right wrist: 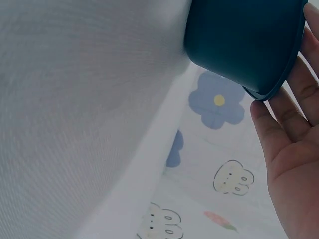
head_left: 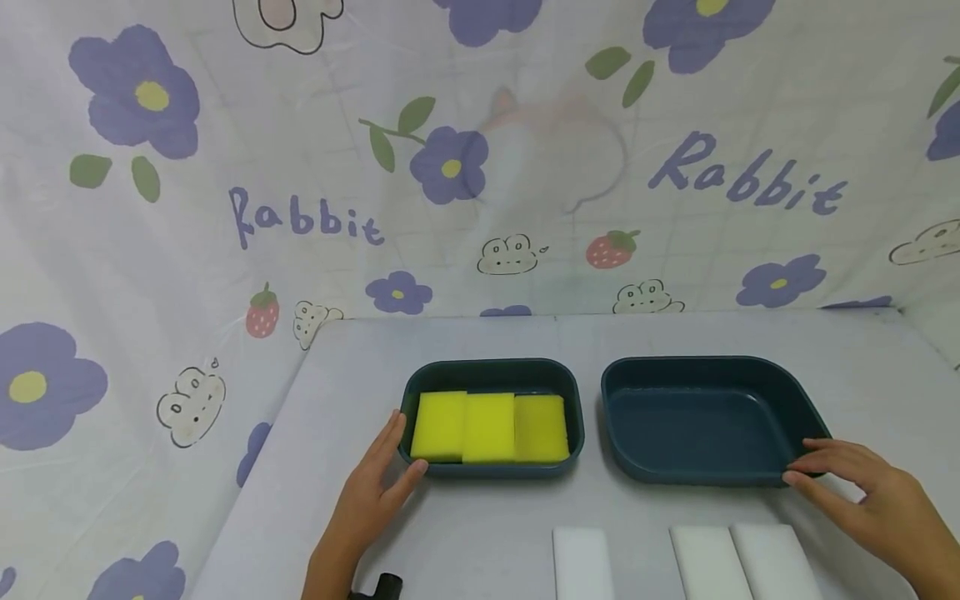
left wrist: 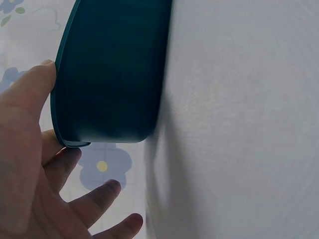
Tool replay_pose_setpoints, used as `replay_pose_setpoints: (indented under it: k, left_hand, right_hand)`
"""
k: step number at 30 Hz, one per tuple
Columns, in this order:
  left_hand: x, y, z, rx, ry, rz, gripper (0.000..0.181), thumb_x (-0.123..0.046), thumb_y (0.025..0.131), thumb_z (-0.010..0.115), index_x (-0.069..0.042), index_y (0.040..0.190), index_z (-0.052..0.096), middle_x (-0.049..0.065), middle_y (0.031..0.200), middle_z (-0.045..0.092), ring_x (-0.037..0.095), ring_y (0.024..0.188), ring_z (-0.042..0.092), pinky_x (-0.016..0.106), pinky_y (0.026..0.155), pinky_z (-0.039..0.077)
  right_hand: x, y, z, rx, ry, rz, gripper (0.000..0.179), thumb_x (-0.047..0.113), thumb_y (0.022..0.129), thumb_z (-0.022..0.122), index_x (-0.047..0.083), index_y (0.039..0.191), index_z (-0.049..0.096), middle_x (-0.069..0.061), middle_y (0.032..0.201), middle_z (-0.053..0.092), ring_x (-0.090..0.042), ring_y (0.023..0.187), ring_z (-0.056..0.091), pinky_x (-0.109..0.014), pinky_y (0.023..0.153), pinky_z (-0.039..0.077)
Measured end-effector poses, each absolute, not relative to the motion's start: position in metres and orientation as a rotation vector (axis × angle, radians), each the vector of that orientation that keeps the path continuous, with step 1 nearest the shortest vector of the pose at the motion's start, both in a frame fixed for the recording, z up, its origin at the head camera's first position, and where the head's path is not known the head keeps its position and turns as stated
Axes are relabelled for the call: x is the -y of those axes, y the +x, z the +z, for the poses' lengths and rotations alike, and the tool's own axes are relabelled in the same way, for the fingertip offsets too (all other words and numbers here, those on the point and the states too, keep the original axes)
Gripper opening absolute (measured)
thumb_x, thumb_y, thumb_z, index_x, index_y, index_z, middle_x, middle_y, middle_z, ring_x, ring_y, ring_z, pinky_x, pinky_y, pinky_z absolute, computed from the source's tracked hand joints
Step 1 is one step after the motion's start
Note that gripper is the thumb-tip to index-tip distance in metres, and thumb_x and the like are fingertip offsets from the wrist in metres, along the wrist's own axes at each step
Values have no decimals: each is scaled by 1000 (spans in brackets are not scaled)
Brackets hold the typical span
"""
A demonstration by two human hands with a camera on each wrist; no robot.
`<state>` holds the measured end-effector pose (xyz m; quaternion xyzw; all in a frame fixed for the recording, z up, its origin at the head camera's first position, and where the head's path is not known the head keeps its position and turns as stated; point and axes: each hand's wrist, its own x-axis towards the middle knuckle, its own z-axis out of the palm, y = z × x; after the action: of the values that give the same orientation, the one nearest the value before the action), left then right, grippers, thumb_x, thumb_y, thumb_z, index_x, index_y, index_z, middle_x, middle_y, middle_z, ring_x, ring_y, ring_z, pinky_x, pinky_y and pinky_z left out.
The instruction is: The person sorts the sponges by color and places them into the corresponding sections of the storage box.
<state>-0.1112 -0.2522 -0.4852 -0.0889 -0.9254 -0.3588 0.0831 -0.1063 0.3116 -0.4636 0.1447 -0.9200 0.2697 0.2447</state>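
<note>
A dark teal bin (head_left: 491, 471) holds several yellow sponges (head_left: 489, 427) that overlap in a row. My left hand (head_left: 367, 492) is at this bin's left end, thumb at the front corner and fingers along the side. In the left wrist view, my thumb and a finger touch the bin's rim (left wrist: 59, 109) while the other fingers spread apart. To the right stands a larger teal bin (head_left: 697, 479) with nothing in it. My right hand (head_left: 873, 496) touches its front right corner with fairly straight fingers, which lie along the rim (right wrist: 286, 74) in the right wrist view.
White blocks lie at the front of the white table (head_left: 480, 525): one block (head_left: 582, 562) near the middle, and a pair (head_left: 742, 562) farther right. A black object (head_left: 386, 586) shows by my left wrist. A printed cloth (head_left: 525, 167) hangs behind the table.
</note>
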Motion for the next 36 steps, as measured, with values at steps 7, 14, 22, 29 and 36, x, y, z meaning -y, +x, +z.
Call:
replay_pose_setpoints:
  k: [7,14,22,29,36]
  left_hand:
    - [251,-110,-485,2755,-277,-1070,76,-45,98,64,-15,159,31,-3,163,25,19,148,27,49,114,29]
    - [249,-109,-484,2758,-280,-1089,76,-45,97,65,-15,159,32,-4,162,25,18,148,27,48,115,28]
    - [246,-109,-484,2784,-276,-1099,76,-47,97,64,-18,159,30,-6,163,23,17,148,25,48,116,27]
    - [244,-110,-484,2778,-280,-1076,76,-46,97,65,-17,159,31,-1,163,27,20,148,28,51,114,29]
    - [241,-109,-480,2781,-271,-1064,76,-42,96,67,-13,158,34,5,162,30,23,147,29,52,114,29]
  right_hand:
    - [-311,-105,-464,2537,379,676,25,8,63,93,13,81,78,-11,90,73,1,95,51,3,71,34]
    - [-307,-105,-463,2528,377,689,25,7,62,93,14,80,78,-8,86,73,-7,93,53,4,76,32]
    - [-301,-104,-462,2547,374,708,24,6,62,93,12,80,78,-9,87,74,-13,95,56,5,81,27]
    - [-298,-103,-459,2570,382,708,23,6,63,92,14,80,79,-8,88,73,-11,95,57,6,83,25]
    - [-299,-103,-459,2546,401,713,26,5,61,93,15,80,79,-3,86,73,5,93,49,5,83,28]
